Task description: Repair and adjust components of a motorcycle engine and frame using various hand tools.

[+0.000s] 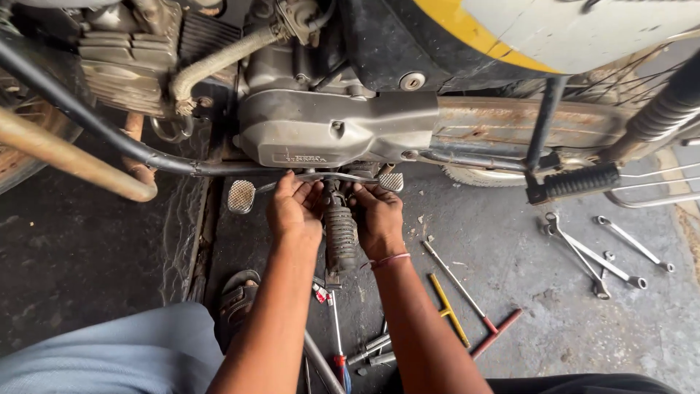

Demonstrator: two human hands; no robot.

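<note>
A motorcycle stands in front of me, its grey engine case point(328, 128) at the top middle. Below it a ribbed rubber footrest point(340, 235) sticks out toward me on a metal bracket. My left hand point(294, 208) and my right hand point(378, 215) are on either side of the footrest's upper end, fingers curled in at the bracket under the engine. What the fingertips grip is hidden. A gear lever with two square metal pads point(240, 195) runs across just above my hands. A red thread circles my right wrist.
Ring spanners point(594, 257) lie on the concrete floor at right. T-handle wrenches, one yellow point(446, 306), and a red-handled screwdriver point(340, 343) lie between my arms and to the right. The rear footrest point(580, 182), exhaust pipe point(80, 160) and my sandalled foot point(237, 299) are nearby.
</note>
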